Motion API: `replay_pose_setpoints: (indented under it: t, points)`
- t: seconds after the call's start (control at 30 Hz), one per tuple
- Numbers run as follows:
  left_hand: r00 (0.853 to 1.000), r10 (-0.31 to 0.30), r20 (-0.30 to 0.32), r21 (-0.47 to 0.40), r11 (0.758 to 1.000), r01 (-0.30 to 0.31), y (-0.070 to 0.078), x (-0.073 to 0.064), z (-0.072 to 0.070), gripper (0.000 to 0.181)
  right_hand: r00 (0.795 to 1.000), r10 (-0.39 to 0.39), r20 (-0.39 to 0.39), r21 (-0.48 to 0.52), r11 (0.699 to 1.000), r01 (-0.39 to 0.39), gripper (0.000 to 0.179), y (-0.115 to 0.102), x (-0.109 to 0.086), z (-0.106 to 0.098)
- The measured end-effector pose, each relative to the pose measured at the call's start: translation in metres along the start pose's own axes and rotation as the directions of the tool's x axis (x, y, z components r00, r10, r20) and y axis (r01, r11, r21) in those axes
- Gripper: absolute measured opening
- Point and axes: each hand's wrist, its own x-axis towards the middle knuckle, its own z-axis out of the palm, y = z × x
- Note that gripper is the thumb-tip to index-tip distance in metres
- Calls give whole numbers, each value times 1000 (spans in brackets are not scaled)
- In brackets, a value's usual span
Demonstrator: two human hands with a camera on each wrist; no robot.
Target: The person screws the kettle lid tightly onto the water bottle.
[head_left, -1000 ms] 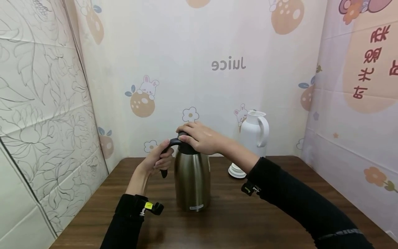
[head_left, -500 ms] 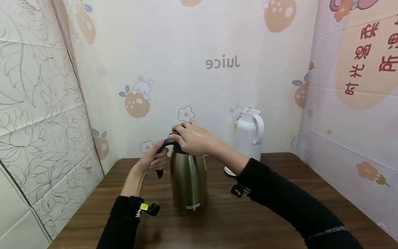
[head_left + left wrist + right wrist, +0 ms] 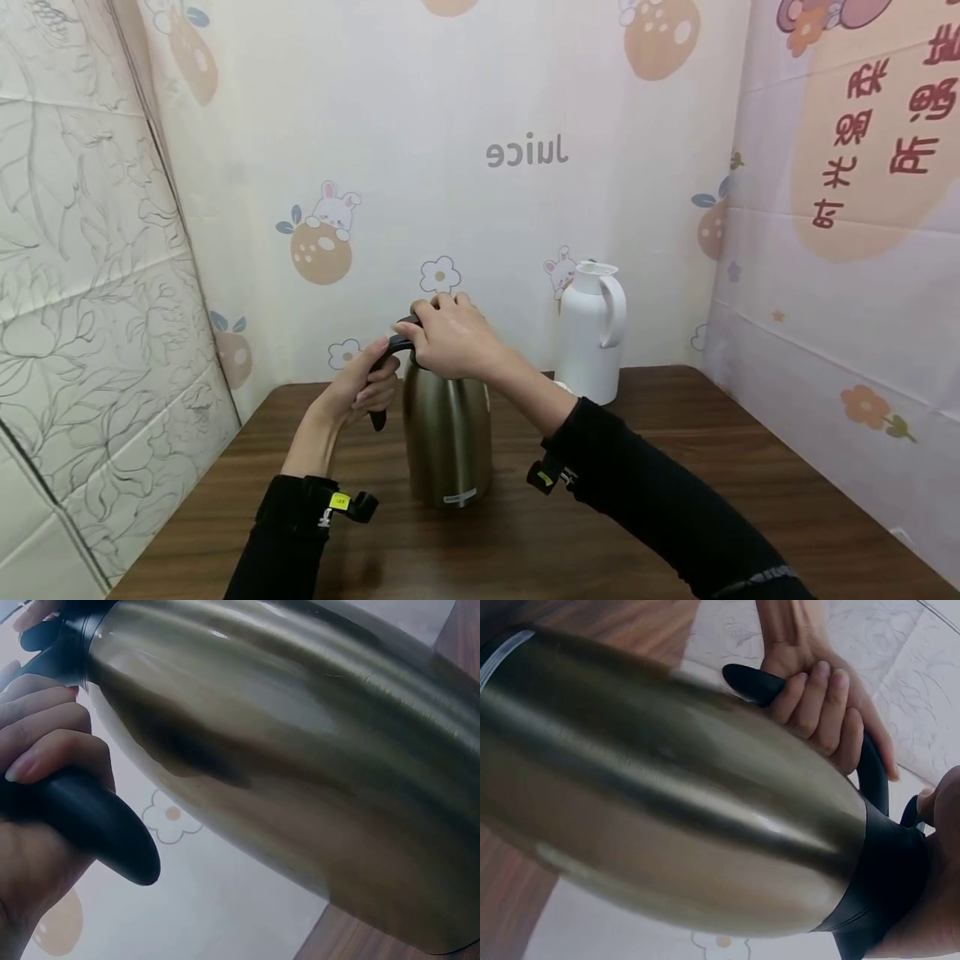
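Observation:
A gold-brown metal thermos jug (image 3: 447, 442) with a black handle and top stands upright on the wooden table. My left hand (image 3: 358, 385) grips its black handle (image 3: 97, 825), fingers curled round it and the thumb along the upper part. Over the top of the jug lies my right hand (image 3: 450, 337), with its fingers bent over the black lid (image 3: 411, 319) and the thumb on the near left side. Most of the lid is hidden under that hand. In the right wrist view the black collar (image 3: 889, 870) shows between the metal body and my right palm.
A white jug (image 3: 588, 350) with a side handle stands at the back right, its top without a lid. Beside its base a small white round thing (image 3: 562, 387) peeks out behind my right forearm. Printed cloth walls (image 3: 375, 208) enclose the table (image 3: 600, 542) at the back and sides.
My right wrist and forearm have swung left and nearer, with the hand turning on the lid. The left hand keeps its grip on the handle. The head view has shifted slightly right.

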Motion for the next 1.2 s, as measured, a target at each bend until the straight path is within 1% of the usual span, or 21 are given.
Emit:
replay_pose_setpoints:
  t: [0.2,0.37,0.53,0.8,1.0,1.2]
  points:
    - [1000,-10,-29,7,1000,10,1,-3,2,56,999,37,-30,11,999,-36,54,-7,0,4]
    - [1000,-15,-18,4,1000,15,2,-3,4,56,994,100,-52,-35,994,-102,55,-14,0,8]
    - [1000,-11,-20,12,1000,11,2,-2,3,56,984,149,-99,-86,984,-158,53,-22,0,10]
    - [1000,-6,-31,10,1000,7,1,-1,2,57,963,243,-116,-109,961,-255,54,-32,3,12]
    - [999,-7,-35,8,1000,7,2,1,3,57,953,273,-132,-128,949,-289,55,-36,5,13]
    - [999,-15,-43,8,1000,16,2,1,3,57,945,286,-156,-154,938,-309,55,-39,7,16]
